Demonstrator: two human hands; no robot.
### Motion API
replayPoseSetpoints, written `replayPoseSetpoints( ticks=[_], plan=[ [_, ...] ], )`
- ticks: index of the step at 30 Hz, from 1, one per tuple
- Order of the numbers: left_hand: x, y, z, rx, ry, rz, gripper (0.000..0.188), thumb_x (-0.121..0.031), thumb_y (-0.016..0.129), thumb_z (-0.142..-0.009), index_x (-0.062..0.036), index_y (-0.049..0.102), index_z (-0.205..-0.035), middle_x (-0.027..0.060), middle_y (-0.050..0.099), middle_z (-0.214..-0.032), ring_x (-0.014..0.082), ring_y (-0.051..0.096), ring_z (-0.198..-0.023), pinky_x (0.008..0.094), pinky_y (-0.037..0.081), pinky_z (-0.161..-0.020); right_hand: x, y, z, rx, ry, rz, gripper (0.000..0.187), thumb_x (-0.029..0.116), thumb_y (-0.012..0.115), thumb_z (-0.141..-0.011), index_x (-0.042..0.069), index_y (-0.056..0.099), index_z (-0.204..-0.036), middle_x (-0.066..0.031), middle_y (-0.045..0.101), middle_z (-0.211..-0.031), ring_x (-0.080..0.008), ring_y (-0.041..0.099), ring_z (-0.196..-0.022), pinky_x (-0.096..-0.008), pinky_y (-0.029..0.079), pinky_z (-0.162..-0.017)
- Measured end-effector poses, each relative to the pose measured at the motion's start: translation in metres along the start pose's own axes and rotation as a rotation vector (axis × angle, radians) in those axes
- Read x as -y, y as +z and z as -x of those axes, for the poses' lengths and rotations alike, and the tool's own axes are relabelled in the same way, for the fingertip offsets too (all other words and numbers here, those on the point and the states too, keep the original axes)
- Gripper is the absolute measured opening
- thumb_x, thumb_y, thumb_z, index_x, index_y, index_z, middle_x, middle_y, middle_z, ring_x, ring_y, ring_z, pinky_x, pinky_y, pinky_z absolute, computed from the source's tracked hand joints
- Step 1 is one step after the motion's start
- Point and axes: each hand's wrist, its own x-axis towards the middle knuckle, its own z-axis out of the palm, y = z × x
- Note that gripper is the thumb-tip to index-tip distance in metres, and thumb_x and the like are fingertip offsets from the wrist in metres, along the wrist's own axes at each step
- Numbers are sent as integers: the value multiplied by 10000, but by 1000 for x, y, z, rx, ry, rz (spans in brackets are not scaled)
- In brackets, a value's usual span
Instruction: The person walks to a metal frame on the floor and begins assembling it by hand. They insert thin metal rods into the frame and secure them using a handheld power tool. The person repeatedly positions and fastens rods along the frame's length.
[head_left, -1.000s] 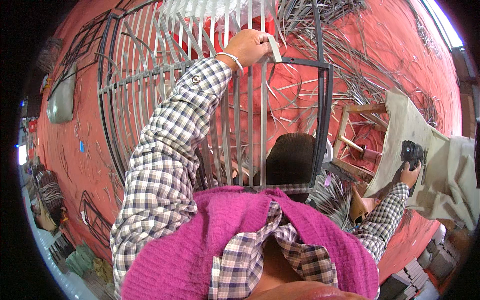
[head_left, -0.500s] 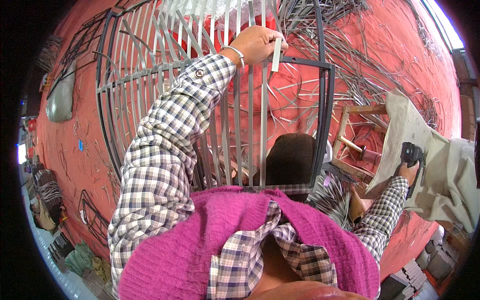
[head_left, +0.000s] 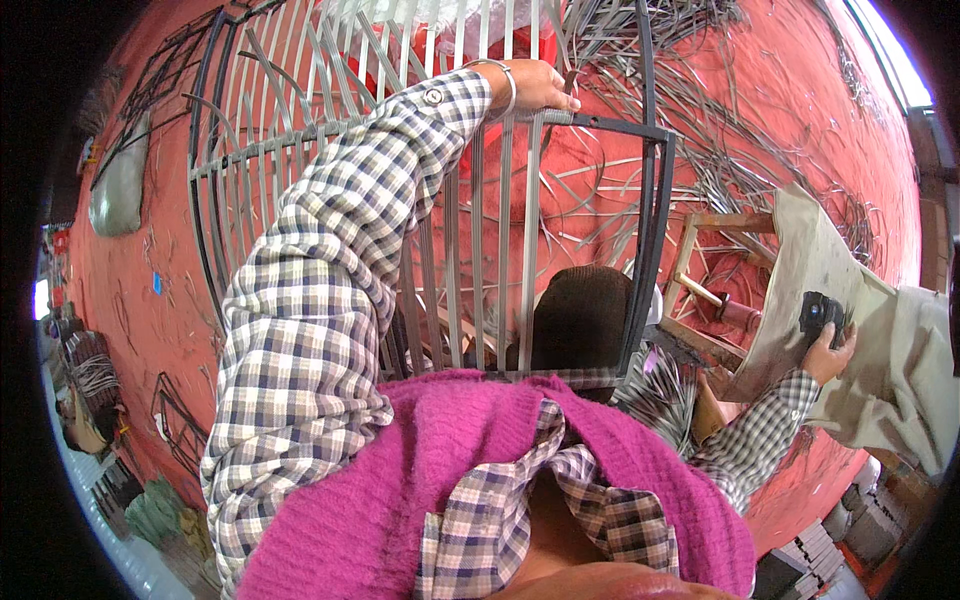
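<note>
Left hand (head_left: 538,85): upper centre of frame, palm down at the crossbar (head_left: 610,124) of the dark metal frame (head_left: 652,215). Fingers curled, thumb pointing right, right where a grey strip (head_left: 530,230) meets the bar. Far fingers hidden, can't tell if they're clamped on the strip. White bracelet (head_left: 511,88) on that wrist.

Right hand (head_left: 828,358): right side of frame, fingertips at the black tool (head_left: 820,312), which sits on a beige cloth (head_left: 885,370) draped over a wooden stool (head_left: 735,220). Can't tell if the fingers have closed on the tool or just rest by it.

Metal frame takes up upper left to centre. Parallel strips run lengthwise over it; several at upper left have free ends sticking up at angles. Dark-trousered knee (head_left: 580,320) under its lower right corner. Loose strips (head_left: 720,130) tangled over red floor (head_left: 130,300), upper right.
</note>
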Motion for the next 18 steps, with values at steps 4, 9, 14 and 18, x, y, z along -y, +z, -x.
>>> replayPoseSetpoints(
  ticks=[4, 9, 14, 18],
  plan=[
    [2, 2, -8, 57, -3, -34, 632, -609, 552, -797, -2, 668, -931, 147, 638, -809, 241, 591, -767, 342, 442, -740, 156, -6, 69, 564, -6, -821, 330, 118, 519, -893, -15, 515, -1196, -106, 624, -991, -155, 588, -890, -284, 458, -827],
    [3, 7, -11, 78, -25, -89, 627, -591, 549, -807, 9, 659, -955, 174, 647, -862, 261, 605, -807, 361, 444, -760, 306, 78, 142, 1213, 749, -1643, 463, 47, 499, -882, 14, 357, -1322, -121, 576, -1033, -164, 567, -864, -279, 467, -774],
    [11, 12, -19, 107, 7, -77, 582, -559, 536, -826, -5, 663, -949, 196, 648, -892, 279, 621, -816, 377, 460, -747, 358, 139, 155, 1110, 658, -1983, 422, 7, 490, -873, 71, 420, -1285, -79, 553, -1051, -136, 538, -880, -270, 458, -786],
    [8, 11, -21, 52, 60, -219, 466, -461, 506, -861, -31, 676, -914, 192, 648, -812, 312, 624, -757, 379, 469, -711, 365, 153, 149, 984, 386, -1526, 176, 99, 484, -890, 37, 595, -1012, -64, 622, -858, -155, 588, -733, -282, 469, -651]
  ],
)
